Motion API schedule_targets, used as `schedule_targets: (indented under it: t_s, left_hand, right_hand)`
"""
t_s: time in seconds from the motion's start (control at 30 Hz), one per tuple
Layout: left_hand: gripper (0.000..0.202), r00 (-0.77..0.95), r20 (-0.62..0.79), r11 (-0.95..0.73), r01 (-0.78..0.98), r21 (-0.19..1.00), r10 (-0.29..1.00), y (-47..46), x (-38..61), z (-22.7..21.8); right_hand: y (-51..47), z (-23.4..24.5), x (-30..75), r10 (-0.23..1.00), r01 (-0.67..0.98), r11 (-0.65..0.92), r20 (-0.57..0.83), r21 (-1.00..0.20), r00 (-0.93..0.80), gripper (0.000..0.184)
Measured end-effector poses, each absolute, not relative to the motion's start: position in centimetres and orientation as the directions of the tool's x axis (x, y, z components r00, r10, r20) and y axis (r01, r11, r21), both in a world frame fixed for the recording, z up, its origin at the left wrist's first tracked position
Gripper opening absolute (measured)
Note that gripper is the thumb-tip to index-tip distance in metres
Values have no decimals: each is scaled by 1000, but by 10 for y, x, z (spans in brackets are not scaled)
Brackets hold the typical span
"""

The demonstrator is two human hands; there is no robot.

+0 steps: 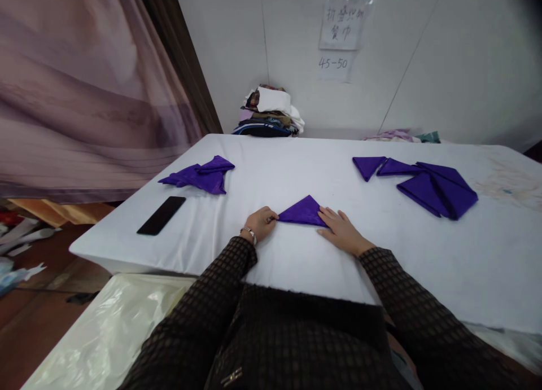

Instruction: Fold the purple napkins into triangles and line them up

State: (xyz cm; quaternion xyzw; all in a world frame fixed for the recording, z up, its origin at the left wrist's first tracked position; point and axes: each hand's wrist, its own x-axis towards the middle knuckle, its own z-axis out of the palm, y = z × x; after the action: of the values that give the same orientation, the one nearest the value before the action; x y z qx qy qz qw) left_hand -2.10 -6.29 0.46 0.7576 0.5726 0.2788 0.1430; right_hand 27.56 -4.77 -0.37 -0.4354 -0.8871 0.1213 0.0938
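Note:
A purple cloth napkin (302, 211), folded into a triangle, lies on the white-covered table (279, 170) in front of me. My left hand (259, 223) pinches its left corner between closed fingers. Across the napkin's right part, my right hand (341, 231) rests with fingers stretched out flat, covering the right corner. To the right lie several folded purple napkins (440, 189), some overlapping. A crumpled purple napkin (203, 175) sits loosely at the table's left.
A black phone-like slab (161, 215) lies near the left edge. Behind the table a pile of folded clothes (271, 113) stands against the wall, under paper signs (342, 29). A curtain (84, 85) hangs at left; a plastic-covered surface (105, 328) is below.

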Motion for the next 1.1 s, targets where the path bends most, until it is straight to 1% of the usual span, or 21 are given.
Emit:
schedule_targets:
  t_s: [0.17, 0.37, 0.53, 0.83, 1.1]
  left_hand:
    - [11, 201, 232, -294, 810, 508, 952, -63, -20, 7]
    - [9, 155, 171, -220, 848, 483, 973, -62, -19, 8]
    - [11, 130, 136, -180, 866, 467, 982, -61, -20, 7]
    - [15, 110, 94, -138, 906, 399, 990, -59, -22, 12]
    - [17, 84, 106, -120, 906, 407, 991, -59, -22, 14]
  right_hand:
    - [-47, -5, 276, 796, 751, 591, 62, -295, -602, 60]
    - [-47, -5, 275, 798, 752, 587, 54, -300, -601, 61]
    - [-48, -2, 273, 805, 755, 573, 44, -319, -592, 62]
    - [-48, 5, 269, 812, 755, 552, 23, -353, -583, 63]
    - [-50, 11, 267, 812, 741, 550, 40, -384, -582, 63]
